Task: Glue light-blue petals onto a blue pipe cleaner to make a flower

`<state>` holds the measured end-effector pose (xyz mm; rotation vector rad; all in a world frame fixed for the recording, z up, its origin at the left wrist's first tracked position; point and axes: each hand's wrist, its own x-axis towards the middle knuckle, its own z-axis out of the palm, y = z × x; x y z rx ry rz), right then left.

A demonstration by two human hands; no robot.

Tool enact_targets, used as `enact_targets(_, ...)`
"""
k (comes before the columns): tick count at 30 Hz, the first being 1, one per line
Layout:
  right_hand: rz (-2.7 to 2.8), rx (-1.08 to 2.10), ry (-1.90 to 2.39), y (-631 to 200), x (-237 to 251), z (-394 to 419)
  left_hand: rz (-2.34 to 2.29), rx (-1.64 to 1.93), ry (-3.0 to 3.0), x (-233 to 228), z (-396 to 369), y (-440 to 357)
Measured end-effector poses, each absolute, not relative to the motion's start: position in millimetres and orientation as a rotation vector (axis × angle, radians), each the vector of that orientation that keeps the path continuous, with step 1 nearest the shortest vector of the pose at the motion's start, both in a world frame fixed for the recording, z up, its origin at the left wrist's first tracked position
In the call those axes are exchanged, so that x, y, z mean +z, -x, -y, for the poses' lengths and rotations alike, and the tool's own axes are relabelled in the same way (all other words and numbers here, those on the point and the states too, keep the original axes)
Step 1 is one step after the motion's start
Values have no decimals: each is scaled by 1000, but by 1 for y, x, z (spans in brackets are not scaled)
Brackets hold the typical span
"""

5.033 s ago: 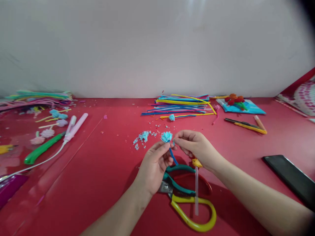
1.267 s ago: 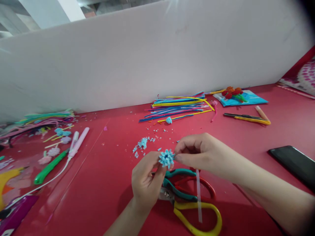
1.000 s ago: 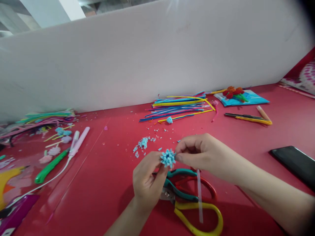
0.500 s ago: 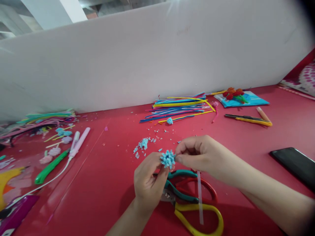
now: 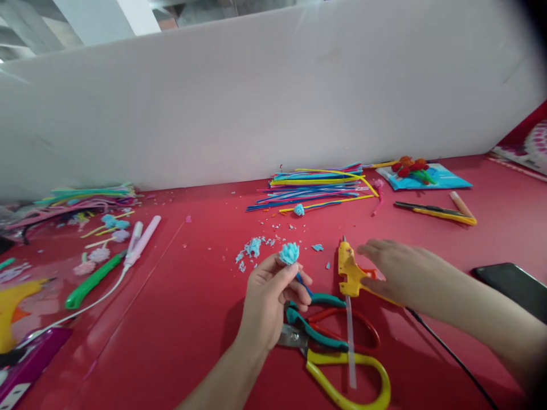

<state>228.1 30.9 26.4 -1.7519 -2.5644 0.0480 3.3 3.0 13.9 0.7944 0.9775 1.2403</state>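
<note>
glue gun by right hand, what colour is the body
Its body is yellow, clearest in the head view.

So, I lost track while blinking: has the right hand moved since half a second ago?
Yes. Judged against the black phone, the right hand has moved rightward, nearer to the phone and away from the blue flower.

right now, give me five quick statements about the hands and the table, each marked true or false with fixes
1. The left hand holds a light blue flower. True.
2. The right hand is pinching that flower's petals. False: it is at the yellow glue gun, away from the flower.
3. A translucent glue stick sticks out of the glue gun. True.
4. The green-handled tool lies on the far right. False: it lies on the left side.
5. Red and orange flowers lie on a blue packet. True.
</note>
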Motion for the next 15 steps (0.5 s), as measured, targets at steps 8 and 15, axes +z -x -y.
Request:
enact_targets(8,2576,150,1787,-219,-13,-17,-934,1166,-704,11,-7,-1)
enact_targets(15,2120,528,1340,-208,20,-10,-965,1159,-596,9,-8,-1)
